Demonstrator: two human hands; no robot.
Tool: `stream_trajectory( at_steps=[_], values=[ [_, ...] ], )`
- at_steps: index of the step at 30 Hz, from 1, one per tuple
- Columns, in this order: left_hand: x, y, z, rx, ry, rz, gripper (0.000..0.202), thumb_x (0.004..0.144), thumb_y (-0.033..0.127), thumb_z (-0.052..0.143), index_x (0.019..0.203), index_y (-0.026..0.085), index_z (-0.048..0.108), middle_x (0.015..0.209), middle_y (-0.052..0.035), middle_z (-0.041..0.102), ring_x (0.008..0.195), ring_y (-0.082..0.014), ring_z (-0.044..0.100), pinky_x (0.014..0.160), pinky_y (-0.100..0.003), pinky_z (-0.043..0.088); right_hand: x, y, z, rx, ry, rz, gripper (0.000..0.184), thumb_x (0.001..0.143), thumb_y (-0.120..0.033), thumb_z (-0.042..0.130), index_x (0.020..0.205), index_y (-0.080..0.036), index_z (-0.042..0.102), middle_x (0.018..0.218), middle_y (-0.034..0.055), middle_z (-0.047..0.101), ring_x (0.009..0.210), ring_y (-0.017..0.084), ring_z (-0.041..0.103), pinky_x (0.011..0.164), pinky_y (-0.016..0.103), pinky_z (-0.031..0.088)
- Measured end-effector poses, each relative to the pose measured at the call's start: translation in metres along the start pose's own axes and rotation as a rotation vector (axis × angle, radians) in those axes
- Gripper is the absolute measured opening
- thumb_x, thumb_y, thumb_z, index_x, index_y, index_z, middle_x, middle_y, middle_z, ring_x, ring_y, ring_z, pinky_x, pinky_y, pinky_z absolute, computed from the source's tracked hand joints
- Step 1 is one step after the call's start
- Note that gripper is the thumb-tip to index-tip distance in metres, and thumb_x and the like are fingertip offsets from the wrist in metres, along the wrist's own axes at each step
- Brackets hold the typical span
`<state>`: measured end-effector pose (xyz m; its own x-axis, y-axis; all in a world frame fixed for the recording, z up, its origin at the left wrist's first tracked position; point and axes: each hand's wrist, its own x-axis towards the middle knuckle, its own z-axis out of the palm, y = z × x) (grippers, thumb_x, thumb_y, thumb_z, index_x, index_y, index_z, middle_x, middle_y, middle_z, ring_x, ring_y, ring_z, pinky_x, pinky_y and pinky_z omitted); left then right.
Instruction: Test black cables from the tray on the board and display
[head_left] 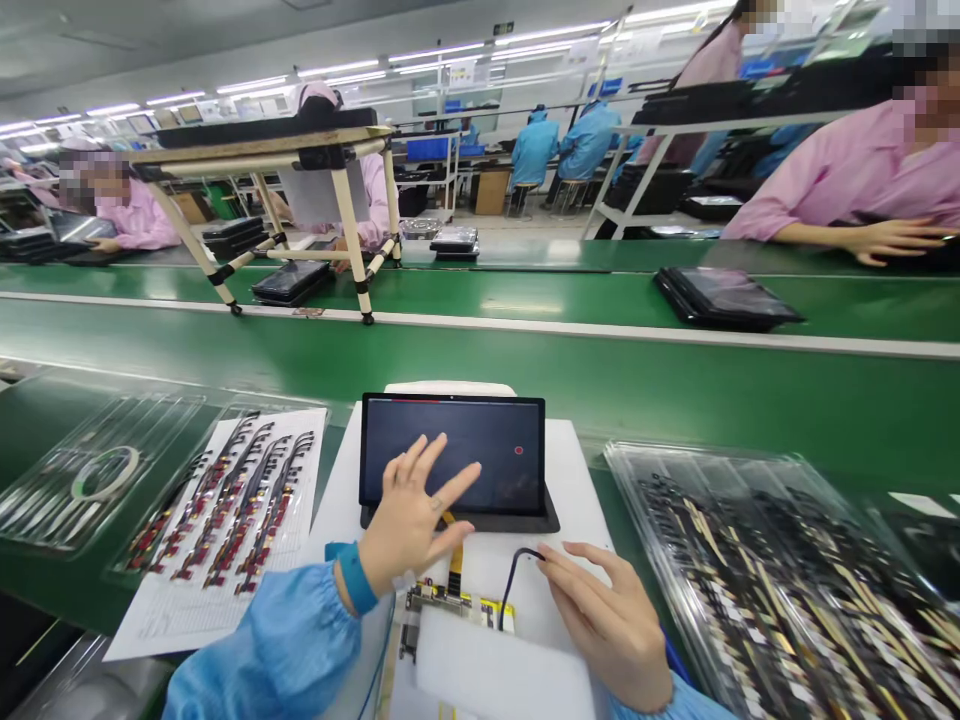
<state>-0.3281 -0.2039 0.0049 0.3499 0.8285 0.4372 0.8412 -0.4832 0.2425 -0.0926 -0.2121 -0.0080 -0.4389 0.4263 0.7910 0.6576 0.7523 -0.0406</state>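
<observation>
A dark tablet screen (480, 450) showing a small red dot stands tilted on a white foam pad (570, 470) in front of me. My left hand (412, 520) is open, fingers spread, fingertips resting on the screen's lower left. My right hand (607, 620) lies flat and open on the pad, its fingertips touching a thin black cable (514, 575). A yellow flex ribbon (454, 560) runs from the tablet down to a small circuit board (442, 602) between my hands.
A paper sheet with rows of flex cables (225, 510) lies at the left beside a clear tray holding a tape roll (105, 475). A clear tray of several parts (787, 580) sits at the right. Beyond runs the green conveyor (525, 360); other people work across it.
</observation>
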Motion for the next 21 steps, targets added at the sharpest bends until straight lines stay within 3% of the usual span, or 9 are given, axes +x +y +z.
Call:
stream_trajectory(
  at_steps=[2,5,8,14,18,21],
  values=[
    [-0.002,-0.005,-0.004,-0.256,0.022,-0.124,0.042,0.092,0.035,0.039,0.133,0.025,0.043,0.146,-0.0126,0.027,0.135,-0.0303,0.025,0.104,-0.048,0.026,0.001,0.0,-0.001,-0.004,0.001,-0.003,0.02,0.082,-0.002,0.049,0.088,-0.018,0.059,0.083,0.0,0.069,0.077,0.017,0.061,0.065,0.032,0.049],
    [-0.009,-0.016,-0.015,-0.585,0.243,-0.248,0.039,0.093,0.03,0.029,0.129,0.02,0.042,0.141,-0.0128,0.034,0.132,-0.0261,0.032,0.103,-0.044,0.032,0.005,-0.002,-0.002,-0.012,0.011,-0.009,0.02,0.082,-0.002,0.048,0.087,-0.018,0.059,0.08,-0.0002,0.069,0.075,0.017,0.061,0.064,0.031,0.049],
    [-0.016,-0.021,-0.022,-0.59,0.41,-0.285,0.036,0.091,0.029,0.032,0.124,0.022,0.042,0.134,-0.0117,0.041,0.127,-0.0267,0.038,0.098,-0.044,0.038,0.009,-0.004,-0.003,-0.015,0.019,-0.019,0.022,0.083,-0.001,0.047,0.086,-0.019,0.059,0.078,-0.0011,0.069,0.073,0.016,0.061,0.062,0.03,0.048],
    [-0.014,-0.004,-0.026,-0.134,0.256,-0.222,0.037,0.085,0.02,0.043,0.121,0.024,0.051,0.13,-0.0116,0.039,0.122,-0.0292,0.04,0.097,-0.047,0.038,0.007,-0.003,-0.002,-0.01,0.008,-0.004,0.023,0.082,-0.002,0.047,0.087,-0.02,0.06,0.081,-0.0018,0.069,0.074,0.017,0.061,0.063,0.031,0.048],
    [0.001,0.011,-0.03,-0.136,0.113,-0.184,0.043,0.087,0.02,0.04,0.13,0.023,0.042,0.135,-0.014,0.034,0.125,-0.028,0.037,0.096,-0.045,0.039,0.003,-0.002,0.0,-0.006,0.006,-0.002,0.023,0.081,-0.001,0.047,0.087,-0.02,0.06,0.082,-0.0015,0.069,0.075,0.017,0.061,0.064,0.031,0.048],
    [0.01,0.014,-0.027,-0.021,0.103,-0.132,0.046,0.088,0.023,0.042,0.134,0.021,0.039,0.138,-0.016,0.033,0.128,-0.031,0.033,0.099,-0.048,0.034,0.001,-0.002,0.0,-0.004,0.011,0.008,0.023,0.081,-0.001,0.047,0.087,-0.019,0.06,0.083,-0.0007,0.069,0.076,0.017,0.061,0.064,0.031,0.048]
  ],
)
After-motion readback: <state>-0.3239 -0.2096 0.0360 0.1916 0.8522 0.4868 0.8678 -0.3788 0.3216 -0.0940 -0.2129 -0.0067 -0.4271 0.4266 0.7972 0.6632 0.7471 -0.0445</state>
